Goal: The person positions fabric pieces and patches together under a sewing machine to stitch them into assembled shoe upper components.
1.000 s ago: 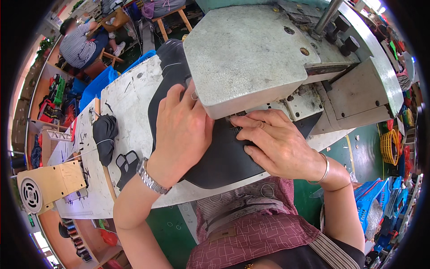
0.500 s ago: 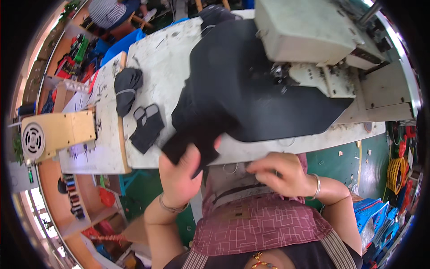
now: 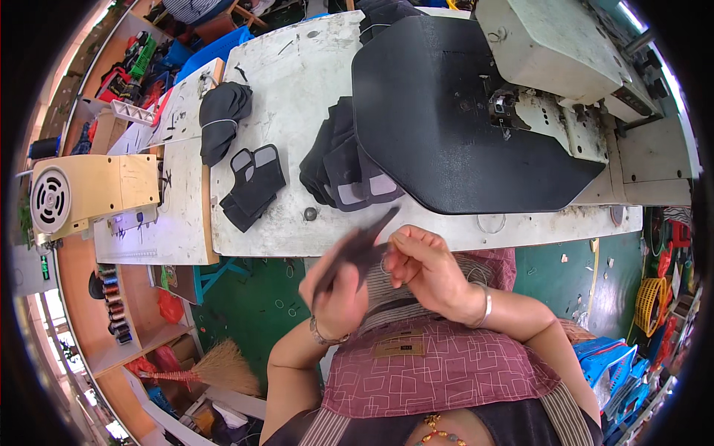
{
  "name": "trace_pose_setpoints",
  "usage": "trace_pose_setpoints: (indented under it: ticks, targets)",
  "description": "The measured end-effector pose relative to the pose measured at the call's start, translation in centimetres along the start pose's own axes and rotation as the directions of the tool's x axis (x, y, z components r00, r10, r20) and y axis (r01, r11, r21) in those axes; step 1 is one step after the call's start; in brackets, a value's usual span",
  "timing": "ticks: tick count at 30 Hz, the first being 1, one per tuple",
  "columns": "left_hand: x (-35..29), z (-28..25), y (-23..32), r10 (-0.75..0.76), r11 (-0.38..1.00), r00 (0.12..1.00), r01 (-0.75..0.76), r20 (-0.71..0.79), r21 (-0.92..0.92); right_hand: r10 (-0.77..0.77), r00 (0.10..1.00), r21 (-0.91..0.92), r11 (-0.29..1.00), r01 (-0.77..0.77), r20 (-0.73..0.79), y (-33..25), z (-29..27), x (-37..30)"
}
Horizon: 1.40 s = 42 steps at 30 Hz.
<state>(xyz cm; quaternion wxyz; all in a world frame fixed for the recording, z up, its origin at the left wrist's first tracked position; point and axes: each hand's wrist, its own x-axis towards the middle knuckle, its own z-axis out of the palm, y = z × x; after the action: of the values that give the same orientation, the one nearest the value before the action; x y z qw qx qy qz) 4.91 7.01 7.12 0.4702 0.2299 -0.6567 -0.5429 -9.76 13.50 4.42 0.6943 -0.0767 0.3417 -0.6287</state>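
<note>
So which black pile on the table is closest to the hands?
The pile by the left edge of the big black sheet, just beyond the left hand; other piles lie farther off.

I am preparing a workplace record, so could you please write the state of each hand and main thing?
Left hand: closed around the black piece, blurred
Black piece: held, tilted, blurred
Right hand: fingertips together at the black piece's edge; grip unclear
Black panel: lying flat
Pale machine: running or stopped, cannot tell
Dark bundle: tied round its middle
Dark pile: loosely stacked
Small dark pieces: lying overlapped
</note>
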Motion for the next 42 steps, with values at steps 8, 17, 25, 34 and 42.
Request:
trace_pose_setpoints:
  ticks: [8,17,25,34,42]
  targets:
    - [5.5,-14.3,-6.8,0.22,0.008,0.916,-0.345,0.334,0.939,0.347,0.938,-0.708,0.668,-0.229,0.024,2.5,-4.8,-0.6]
    - [13.1,-4.9,-13.4,0.078,0.633,0.931,-0.322,0.356,0.704,-0.017,0.866,-0.789,-0.42,0.448,0.501,0.0,-4.7,-0.5]
    - [8.5,-2.7,-15.0,0.063,0.542,0.926,-0.345,0.373,0.766,-0.353,0.766,-0.616,-0.784,0.072,0.538,-1.3,-5.9,6.4]
    - [1.2,1.4,-12.2,-0.046,0.594,0.935,-0.257,0.351,0.762,-0.184,0.828,-0.712,-0.627,0.316,0.53,-5.2,-13.4,2.1]
    - [-0.2,1.1,-11.4,-0.037,0.59,0.91,-0.314,0.414,0.744,-0.418,0.745,-0.796,-0.552,0.246,0.52,-1.6,-8.7,-1.0]
